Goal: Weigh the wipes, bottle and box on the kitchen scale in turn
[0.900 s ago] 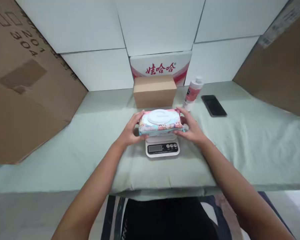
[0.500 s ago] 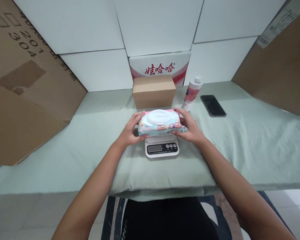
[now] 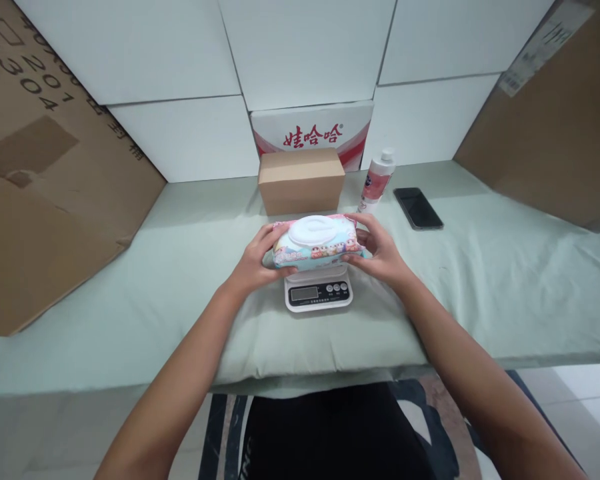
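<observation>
Cloth-covered table [image 3: 480,293]: scale [image 3: 319,293] under the hands, box [image 3: 301,180], bottle [image 3: 377,180], phone [image 3: 417,208] beyond them.

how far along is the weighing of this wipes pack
Done: the scale sits ready on the green cloth. In hand: left hand and right hand grip the wipes pack by its ends over the platform. Left: hands off and a reading; the display is too small to read.
</observation>
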Available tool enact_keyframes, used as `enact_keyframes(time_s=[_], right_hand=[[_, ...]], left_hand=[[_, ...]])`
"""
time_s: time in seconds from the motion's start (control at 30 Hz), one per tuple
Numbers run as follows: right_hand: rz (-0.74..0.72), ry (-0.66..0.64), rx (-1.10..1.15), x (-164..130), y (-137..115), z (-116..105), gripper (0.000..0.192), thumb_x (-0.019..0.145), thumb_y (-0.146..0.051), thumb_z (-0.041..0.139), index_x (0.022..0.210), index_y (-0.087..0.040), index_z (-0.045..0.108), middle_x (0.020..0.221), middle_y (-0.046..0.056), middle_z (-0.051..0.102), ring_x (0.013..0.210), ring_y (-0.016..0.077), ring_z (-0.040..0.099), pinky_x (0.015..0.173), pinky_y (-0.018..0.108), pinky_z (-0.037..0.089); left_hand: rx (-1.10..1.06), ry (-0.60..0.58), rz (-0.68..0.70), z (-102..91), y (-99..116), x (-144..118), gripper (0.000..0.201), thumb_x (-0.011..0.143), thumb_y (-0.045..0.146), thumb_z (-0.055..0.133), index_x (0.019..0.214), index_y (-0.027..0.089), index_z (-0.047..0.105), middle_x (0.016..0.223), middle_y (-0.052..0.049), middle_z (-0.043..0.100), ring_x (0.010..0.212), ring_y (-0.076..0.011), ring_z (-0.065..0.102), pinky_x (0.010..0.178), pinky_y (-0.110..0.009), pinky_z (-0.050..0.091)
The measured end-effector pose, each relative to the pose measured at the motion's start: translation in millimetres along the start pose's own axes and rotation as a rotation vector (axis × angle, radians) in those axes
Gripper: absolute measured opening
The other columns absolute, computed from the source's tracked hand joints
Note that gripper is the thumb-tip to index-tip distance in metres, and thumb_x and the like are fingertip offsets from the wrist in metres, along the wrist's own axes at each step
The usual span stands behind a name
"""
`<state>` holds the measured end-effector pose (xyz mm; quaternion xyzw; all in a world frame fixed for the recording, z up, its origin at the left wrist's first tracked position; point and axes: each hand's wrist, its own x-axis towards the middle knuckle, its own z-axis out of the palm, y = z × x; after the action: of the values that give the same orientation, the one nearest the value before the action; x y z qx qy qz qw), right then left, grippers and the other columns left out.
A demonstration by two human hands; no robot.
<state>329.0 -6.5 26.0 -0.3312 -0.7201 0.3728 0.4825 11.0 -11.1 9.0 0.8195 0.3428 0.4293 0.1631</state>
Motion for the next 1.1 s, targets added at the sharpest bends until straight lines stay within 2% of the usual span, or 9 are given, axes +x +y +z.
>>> enact_keyframes(time_s=[0.2, 0.33, 0.47, 0.6, 0.73, 0.83, 0.9, 1.03, 1.1], right_hand=[[-0.004, 0.056, 0.023, -30.0, -27.9, -37.4, 0.067, 0.083, -0.044, 0.088, 0.144, -0.034, 0.06, 0.149, 0.011, 0.059, 0.12, 0.0273, 0.073, 0.095, 0.038, 0.064], [0.089, 0.222, -0.108, -75.1, -37.7, -90.4, 0.062, 0.083, -0.042, 0.087, 0.14, -0.034, 0.065, 0.148, 0.01, 0.064, 0.116, 0.0286, 0.074, 0.087, 0.038, 0.066], [0.218, 0.433, -0.296, -117.4, -29.7, -146.8, 0.058, 0.079, -0.043, 0.084, 0.134, -0.035, 0.07, 0.142, 0.01, 0.069, 0.108, 0.0319, 0.074, 0.082, 0.044, 0.065], [0.306, 0.559, -0.365, -142.1, -9.5, -184.7, 0.059, 0.073, -0.044, 0.082, 0.13, -0.034, 0.07, 0.139, 0.011, 0.07, 0.107, 0.0375, 0.073, 0.087, 0.054, 0.062], [0.343, 0.458, -0.472, -150.7, 6.3, -208.9, 0.061, 0.077, -0.056, 0.077, 0.136, -0.047, 0.066, 0.145, 0.015, 0.065, 0.117, 0.0462, 0.07, 0.094, 0.067, 0.056], [0.235, 0.346, -0.698, -147.9, 3.6, -214.5, 0.066, 0.082, -0.061, 0.07, 0.146, -0.049, 0.059, 0.151, 0.018, 0.058, 0.142, 0.0496, 0.055, 0.111, 0.074, 0.046], [0.147, 0.395, -0.824, -140.6, -7.3, -202.5, 0.074, 0.083, -0.06, 0.071, 0.153, -0.046, 0.054, 0.154, 0.018, 0.054, 0.147, 0.0509, 0.049, 0.112, 0.079, 0.045], [-0.055, 0.698, -0.684, -102.8, -32.8, -134.5, 0.057, 0.092, -0.05, 0.068, 0.148, -0.046, 0.058, 0.148, 0.014, 0.059, 0.136, 0.0425, 0.061, 0.111, 0.069, 0.052], [-0.075, 0.735, -0.414, -68.7, -33.2, -92.1, 0.052, 0.094, -0.048, 0.068, 0.144, -0.041, 0.058, 0.147, 0.012, 0.06, 0.136, 0.0378, 0.064, 0.112, 0.065, 0.054]], left_hand=[[-0.027, -0.05, 0.122, 22.0, 32.2, 25.4, 0.09, 0.083, 0.054, 0.084, 0.162, 0.032, 0.047, 0.152, -0.016, 0.056, 0.14, -0.0337, 0.058, 0.118, -0.048, 0.052], [-0.069, -0.339, 0.046, 57.4, 76.2, 70.6, 0.087, 0.089, 0.054, 0.078, 0.166, 0.04, 0.04, 0.153, -0.013, 0.048, 0.132, -0.0318, 0.059, 0.112, -0.045, 0.055], [-0.09, -0.585, 0.022, 113.9, 109.1, 124.7, 0.08, 0.094, 0.05, 0.072, 0.166, 0.041, 0.039, 0.138, -0.01, 0.047, 0.111, -0.0237, 0.062, 0.105, -0.041, 0.056], [-0.153, -0.684, 0.04, 170.9, 112.2, 157.1, 0.081, 0.094, 0.045, 0.071, 0.167, 0.039, 0.038, 0.142, -0.008, 0.044, 0.123, -0.0219, 0.059, 0.111, -0.036, 0.052], [-0.118, -0.732, -0.018, 197.5, 107.1, 161.1, 0.08, 0.094, 0.04, 0.069, 0.167, 0.041, 0.036, 0.156, -0.009, 0.043, 0.134, -0.0243, 0.058, 0.11, -0.037, 0.053], [-0.059, -0.692, -0.001, 183.5, 105.3, 153.3, 0.074, 0.096, 0.041, 0.067, 0.165, 0.04, 0.04, 0.173, -0.013, 0.034, 0.146, -0.0331, 0.055, 0.116, -0.049, 0.049], [-0.03, -0.609, 0.021, 156.3, 99.6, 143.3, 0.069, 0.098, 0.043, 0.066, 0.163, 0.038, 0.045, 0.178, -0.012, 0.031, 0.153, -0.0374, 0.049, 0.12, -0.055, 0.045], [-0.082, -0.261, -0.004, 76.2, 60.8, 106.1, 0.052, 0.097, 0.046, 0.065, 0.147, 0.031, 0.062, 0.165, -0.01, 0.054, 0.15, -0.0308, 0.054, 0.122, -0.048, 0.047], [-0.106, -0.026, -0.149, 38.0, 30.1, 80.2, 0.036, 0.096, 0.043, 0.064, 0.125, 0.025, 0.074, 0.136, -0.011, 0.074, 0.128, -0.0274, 0.069, 0.114, -0.044, 0.052]])
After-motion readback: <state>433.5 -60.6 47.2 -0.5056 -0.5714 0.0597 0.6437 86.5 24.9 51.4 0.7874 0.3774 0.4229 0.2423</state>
